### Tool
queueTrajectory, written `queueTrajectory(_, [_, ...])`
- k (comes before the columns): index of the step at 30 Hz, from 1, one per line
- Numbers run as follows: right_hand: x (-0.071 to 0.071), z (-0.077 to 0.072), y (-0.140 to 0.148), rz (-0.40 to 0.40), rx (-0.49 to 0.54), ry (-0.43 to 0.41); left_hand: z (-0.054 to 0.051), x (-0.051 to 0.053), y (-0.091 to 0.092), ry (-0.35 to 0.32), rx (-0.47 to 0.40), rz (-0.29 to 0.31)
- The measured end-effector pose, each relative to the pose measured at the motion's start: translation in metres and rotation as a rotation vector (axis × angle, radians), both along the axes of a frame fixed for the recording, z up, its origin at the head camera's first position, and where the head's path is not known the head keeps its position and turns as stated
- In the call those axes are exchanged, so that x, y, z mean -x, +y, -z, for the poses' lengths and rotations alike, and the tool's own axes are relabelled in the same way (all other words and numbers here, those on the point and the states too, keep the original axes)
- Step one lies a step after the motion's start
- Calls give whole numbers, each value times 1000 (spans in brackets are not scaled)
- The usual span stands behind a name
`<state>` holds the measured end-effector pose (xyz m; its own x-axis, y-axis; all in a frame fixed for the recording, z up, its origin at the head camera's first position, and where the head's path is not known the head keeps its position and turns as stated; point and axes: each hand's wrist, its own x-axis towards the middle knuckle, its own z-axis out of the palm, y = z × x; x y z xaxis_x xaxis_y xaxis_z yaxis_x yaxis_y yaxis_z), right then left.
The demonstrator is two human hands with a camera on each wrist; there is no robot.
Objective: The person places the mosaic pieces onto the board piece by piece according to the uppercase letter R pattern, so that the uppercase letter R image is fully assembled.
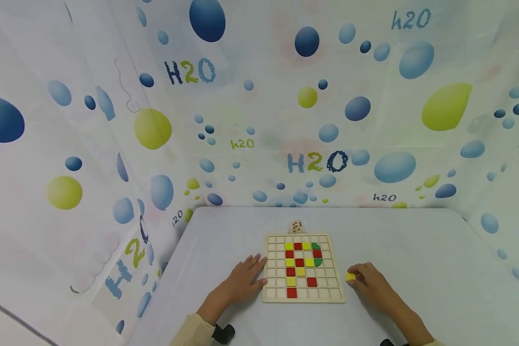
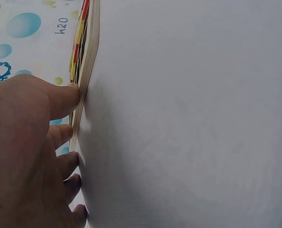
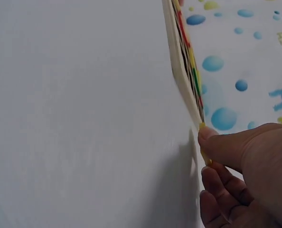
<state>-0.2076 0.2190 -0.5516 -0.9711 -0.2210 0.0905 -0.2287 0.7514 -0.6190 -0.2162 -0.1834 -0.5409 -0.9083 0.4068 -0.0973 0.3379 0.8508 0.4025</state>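
A square wooden grid board (image 1: 270, 292) lies on the table in the head view. Red, yellow and green tiles fill some of its cells, including a red tile (image 1: 312, 282) at the lower middle and green curved pieces (image 1: 315, 246) at the upper right. My left hand (image 1: 244, 279) rests at the board's left edge, fingers spread and touching it; the left wrist view shows the thumb (image 2: 65, 100) on the rim. To the right of the board, my right hand (image 1: 372, 283) pinches a yellow tile (image 1: 350, 276) between thumb and fingers. That yellow tile (image 3: 202, 127) appears edge-on in the right wrist view.
A small pattern card (image 1: 296, 226) with a grid print lies just beyond the board's far edge. The white table (image 1: 225, 230) reaches back to a curtain (image 1: 268, 96) printed with coloured drops and lettering.
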Motion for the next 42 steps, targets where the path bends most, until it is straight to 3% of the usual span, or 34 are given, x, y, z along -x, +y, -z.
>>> queueTrajectory(9, [-9, -4, -40, 4, 16, -75, 0, 0, -1, 3, -9, 2])
queueTrajectory(15, [-16, -5, -57, -88, 25, -89, 1, 2, -1, 9, -1, -5])
queueTrajectory(23, [-22, 0, -59, -192, -104, 3, 1, 1, -3, 8, 2, 7])
queueTrajectory(29, [-22, -5, -59, -201, -94, 51, -1, 1, -2, 10, 0, 9])
queueTrajectory(36, [-26, -8, -58, -155, -70, 7, -4, 0, 0, 22, -4, 22])
queueTrajectory(42, [-25, -4, -57, -183, -19, 0, -5, 0, 0, 18, -13, 24])
